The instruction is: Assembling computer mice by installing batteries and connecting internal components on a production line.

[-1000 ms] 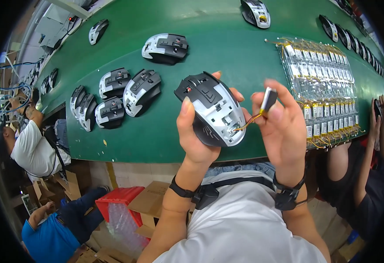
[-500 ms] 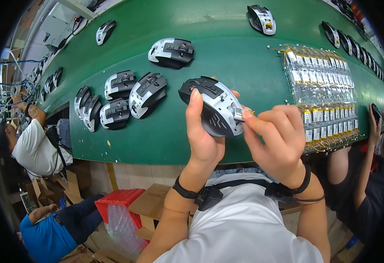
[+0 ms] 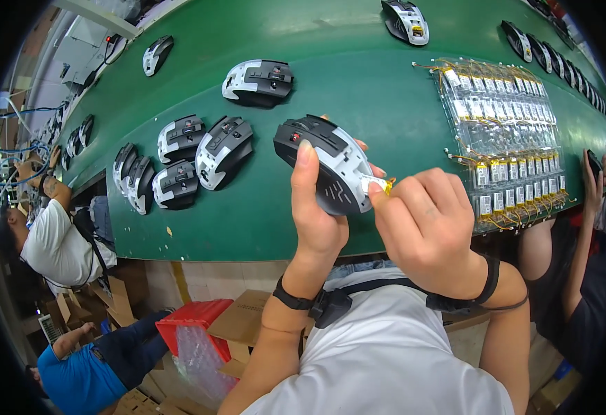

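Note:
My left hand [image 3: 314,211] grips a black and silver computer mouse [image 3: 332,164] above the green table, its thumb along the mouse's near side. The mouse's top cover is off, so its inner frame shows. At the rear opening sits a small flat battery [image 3: 373,184], white with a yellow end. My right hand [image 3: 427,221] is closed, thumb and forefinger pinching the battery there; how deep it lies in the opening is partly hidden by the fingers. To the right, several similar batteries with thin wires lie in rows on clear plastic trays [image 3: 469,143].
Several mice [image 3: 224,152] rest left of my hands, with another mouse [image 3: 258,83] behind them. One mouse [image 3: 406,22] lies at the far side, and a row of mice [image 3: 559,63] runs along the far right. Co-workers sit left and right. A red crate [image 3: 199,315] stands below.
My right hand has turned, its fingers more curled, and the battery has tipped flatter into the mouse's rear opening. The head view has shifted slightly; the left hand keeps its hold.

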Available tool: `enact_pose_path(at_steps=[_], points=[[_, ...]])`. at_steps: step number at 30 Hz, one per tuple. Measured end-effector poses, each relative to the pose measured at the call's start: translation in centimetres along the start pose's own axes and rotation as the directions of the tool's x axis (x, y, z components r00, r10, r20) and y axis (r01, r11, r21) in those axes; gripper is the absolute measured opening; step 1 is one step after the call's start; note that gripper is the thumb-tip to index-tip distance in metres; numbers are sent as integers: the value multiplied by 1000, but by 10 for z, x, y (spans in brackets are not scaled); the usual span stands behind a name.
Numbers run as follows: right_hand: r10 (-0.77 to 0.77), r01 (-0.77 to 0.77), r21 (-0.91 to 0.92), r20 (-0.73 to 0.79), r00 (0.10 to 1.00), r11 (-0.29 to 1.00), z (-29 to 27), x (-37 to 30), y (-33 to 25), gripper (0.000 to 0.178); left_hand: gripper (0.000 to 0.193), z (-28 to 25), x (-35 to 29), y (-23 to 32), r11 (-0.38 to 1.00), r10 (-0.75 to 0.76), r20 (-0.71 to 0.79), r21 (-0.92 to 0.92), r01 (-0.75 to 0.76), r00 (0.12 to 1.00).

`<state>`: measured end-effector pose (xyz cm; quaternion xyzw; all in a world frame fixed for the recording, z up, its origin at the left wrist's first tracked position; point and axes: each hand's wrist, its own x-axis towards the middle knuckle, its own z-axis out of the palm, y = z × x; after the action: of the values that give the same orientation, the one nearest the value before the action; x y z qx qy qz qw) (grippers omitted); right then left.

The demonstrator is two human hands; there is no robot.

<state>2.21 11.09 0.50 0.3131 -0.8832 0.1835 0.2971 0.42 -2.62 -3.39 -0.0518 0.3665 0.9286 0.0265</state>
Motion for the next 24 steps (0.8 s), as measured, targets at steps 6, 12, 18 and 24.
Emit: enact_pose_path(at_steps=[6,12,18,24], points=[[18,-7,156,-73,997,988,3,1,12,17,58,7,1,3,993,60,-32,-99,-63,998],[83,-58,184,-132,988,981,8,0,8,18,54,8,-5,7,995,96,-39,3,-96,995],[68,-58,220,-34,997,974,5,-7,19,20,47,8,-1,3,999,9,-42,53,-7,999],[54,-124,402,180,982,907,-11,40,51,22,45,20,27,29,996,-85,-103,-7,85,991]])
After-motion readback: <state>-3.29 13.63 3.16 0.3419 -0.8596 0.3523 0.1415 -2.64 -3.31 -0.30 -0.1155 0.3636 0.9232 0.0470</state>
